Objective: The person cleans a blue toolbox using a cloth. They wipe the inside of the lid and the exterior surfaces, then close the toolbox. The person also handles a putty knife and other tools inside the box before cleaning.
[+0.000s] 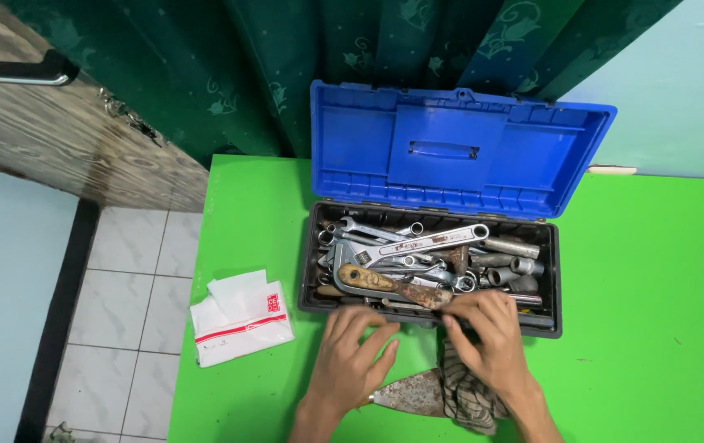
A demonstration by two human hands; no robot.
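An open toolbox (pixel 553 279) with a black base and a raised blue lid (pixel 450 152) stands on a green table (pixel 656 328). Inside lie several wrenches (pixel 426 244), sockets and a rusty tool with a wooden handle (pixel 385 283). My left hand (pixel 352 357) rests flat on the table against the box's front wall, fingers spread. My right hand (pixel 487 336) reaches over the front rim, fingertips at the tools; whether it grips one I cannot tell. Under my hands lie a rusty trowel blade (pixel 409 394) and a checked cloth (pixel 467 398).
A white packet with red markings (pixel 241 320) lies on the table left of the box. The table's left edge drops to a white tiled floor (pixel 130 295). A dark green curtain (pixel 286 57) hangs behind the box, and a wooden door (pixel 57 131) stands at the left.
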